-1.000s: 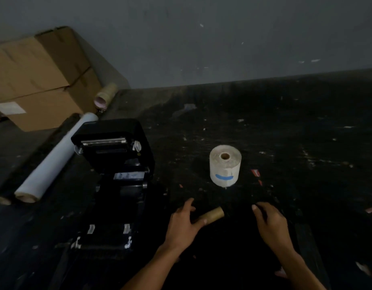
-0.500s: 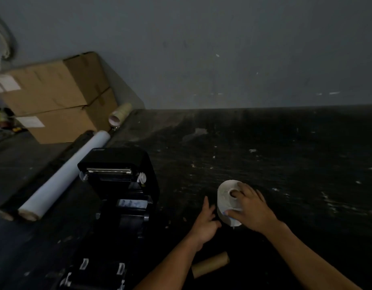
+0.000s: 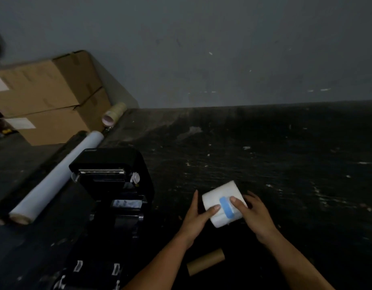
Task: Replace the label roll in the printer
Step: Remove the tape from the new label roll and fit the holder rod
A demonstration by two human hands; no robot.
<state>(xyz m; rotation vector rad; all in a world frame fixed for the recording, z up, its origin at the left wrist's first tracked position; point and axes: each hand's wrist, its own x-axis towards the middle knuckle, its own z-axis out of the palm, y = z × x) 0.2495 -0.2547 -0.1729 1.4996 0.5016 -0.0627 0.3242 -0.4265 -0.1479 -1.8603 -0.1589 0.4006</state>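
I am gripping the white label roll, a smooth paper cylinder sealed with blue tape, between my left hand and right hand, right of the open black plastic printer. A bare cardboard core is lying nearer me.

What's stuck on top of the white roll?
A blue tape strip lies across the white label roll, between the thumbs of the left hand and right hand. The roll's ends and core are hidden.
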